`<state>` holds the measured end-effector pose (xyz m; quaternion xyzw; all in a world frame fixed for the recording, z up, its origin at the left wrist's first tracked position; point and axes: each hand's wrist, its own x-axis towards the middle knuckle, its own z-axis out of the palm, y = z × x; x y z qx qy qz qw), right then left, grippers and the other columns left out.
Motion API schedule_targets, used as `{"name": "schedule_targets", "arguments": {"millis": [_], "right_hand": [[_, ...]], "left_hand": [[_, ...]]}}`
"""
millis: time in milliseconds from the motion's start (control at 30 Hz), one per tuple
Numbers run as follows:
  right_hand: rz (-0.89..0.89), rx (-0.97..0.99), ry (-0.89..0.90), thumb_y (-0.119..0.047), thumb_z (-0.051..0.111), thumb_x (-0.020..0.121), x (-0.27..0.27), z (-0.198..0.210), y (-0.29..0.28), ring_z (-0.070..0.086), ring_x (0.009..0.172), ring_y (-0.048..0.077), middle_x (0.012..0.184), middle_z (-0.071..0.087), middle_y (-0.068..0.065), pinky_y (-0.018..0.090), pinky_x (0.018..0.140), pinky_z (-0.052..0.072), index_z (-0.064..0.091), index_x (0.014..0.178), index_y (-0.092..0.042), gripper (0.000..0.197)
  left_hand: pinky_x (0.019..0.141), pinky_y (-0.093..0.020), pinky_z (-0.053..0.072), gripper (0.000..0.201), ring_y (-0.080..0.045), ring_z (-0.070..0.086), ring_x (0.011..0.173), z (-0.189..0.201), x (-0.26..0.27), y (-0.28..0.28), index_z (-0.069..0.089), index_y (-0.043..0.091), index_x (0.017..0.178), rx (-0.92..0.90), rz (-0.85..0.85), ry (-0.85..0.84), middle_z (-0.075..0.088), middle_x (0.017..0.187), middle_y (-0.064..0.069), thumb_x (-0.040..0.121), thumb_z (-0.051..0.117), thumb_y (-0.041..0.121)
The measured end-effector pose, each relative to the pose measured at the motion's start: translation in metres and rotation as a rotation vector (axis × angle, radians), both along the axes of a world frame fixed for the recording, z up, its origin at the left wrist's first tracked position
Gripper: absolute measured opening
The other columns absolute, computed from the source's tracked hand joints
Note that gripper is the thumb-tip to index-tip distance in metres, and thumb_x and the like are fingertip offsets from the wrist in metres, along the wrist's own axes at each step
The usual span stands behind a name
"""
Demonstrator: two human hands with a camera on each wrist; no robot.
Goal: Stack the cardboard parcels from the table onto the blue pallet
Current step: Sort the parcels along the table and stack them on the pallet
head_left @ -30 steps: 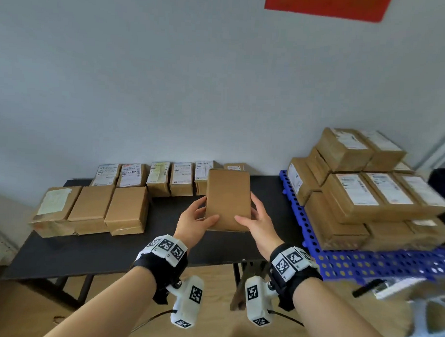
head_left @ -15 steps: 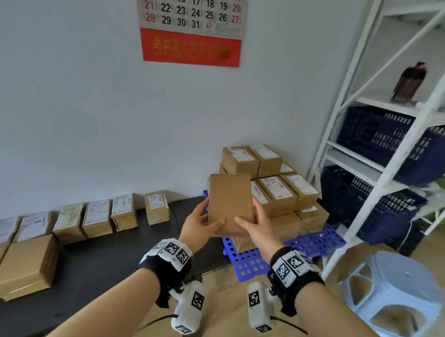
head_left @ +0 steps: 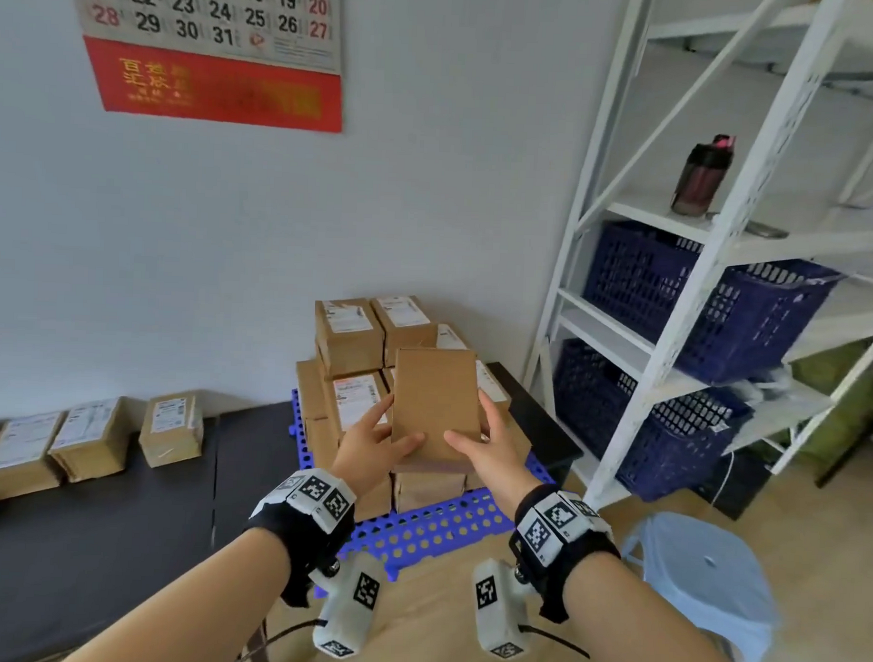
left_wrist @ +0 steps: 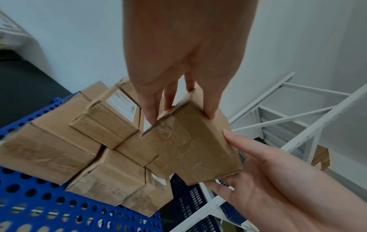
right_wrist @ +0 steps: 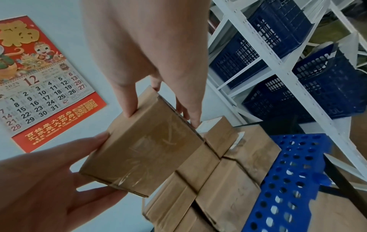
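- A second ago the parcel (head_left: 434, 405) was held above the black table (head_left: 95, 541), in front of the rows of parcels waiting there; now it hangs in front of the stack (head_left: 354, 372) on the blue pallet (head_left: 427, 528), and the view has swung right to take in the white shelving (head_left: 674, 269).
- The grip itself looks unchanged. The left hand (head_left: 376, 445) and right hand (head_left: 490, 449) clamp the parcel from either side, thumbs laid across its near face, fingers wrapped round the edges behind.
- From the left wrist view, the left fingers (left_wrist: 151, 109) press along one taped edge while the right thumb (left_wrist: 236, 141) rests on the facing corner.
- Judgement: the carry is nearly over and the placing step comes next. The parcel is not yet touching the stack.
- Three labelled parcels (head_left: 94, 437) remain in view on the table, so the task is far from done.
- Hidden: the carried parcel covers the middle of the stack, so the free spot on top cannot be picked out.
- The table's left end is cut off; more parcels probably lie beyond the frame.
- The parcel's label side, if it has one, faces away.
- Label print is too small to read.
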<state>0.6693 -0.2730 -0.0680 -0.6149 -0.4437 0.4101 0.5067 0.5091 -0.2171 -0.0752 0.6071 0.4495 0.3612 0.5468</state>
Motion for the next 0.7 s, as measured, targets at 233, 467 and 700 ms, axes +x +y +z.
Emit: {"name": "schedule_targets", "arguments": {"millis": [233, 467, 700], "right_hand": [[-0.007, 0.0, 0.011, -0.02, 0.065, 0.088, 0.077, -0.002, 0.042, 0.049, 0.117, 0.015, 0.132, 0.048, -0.002, 0.04, 0.101, 0.044, 0.019, 0.148, -0.037, 0.078], [-0.015, -0.033, 0.056, -0.016, 0.066, 0.087, 0.137, -0.011, 0.112, 0.051, 0.117, 0.018, 0.121, 0.053, -0.005, 0.043, 0.104, 0.042, 0.021, 0.148, -0.032, 0.078], [0.018, -0.069, 0.058, -0.015, 0.068, 0.085, 0.185, -0.012, 0.191, 0.056, 0.114, 0.018, 0.123, 0.055, -0.002, 0.042, 0.103, 0.044, 0.021, 0.148, -0.031, 0.081]], "left_hand": [[0.08, -0.031, 0.056, 0.075, -0.021, 0.062, 0.108, 0.001, 0.071, 0.044, 0.032, 0.03, 0.144, 0.0, -0.012, 0.01, 0.061, 0.124, -0.007, 0.081, 0.072, 0.02], [0.09, -0.039, 0.053, 0.076, -0.023, 0.06, 0.109, -0.005, 0.131, 0.114, 0.031, 0.023, 0.145, 0.034, -0.013, 0.099, 0.059, 0.127, -0.009, 0.081, 0.072, 0.023], [0.092, -0.04, 0.052, 0.074, -0.023, 0.061, 0.108, -0.009, 0.174, 0.178, 0.034, 0.022, 0.143, -0.044, 0.005, 0.027, 0.059, 0.125, -0.007, 0.08, 0.072, 0.016]]}}
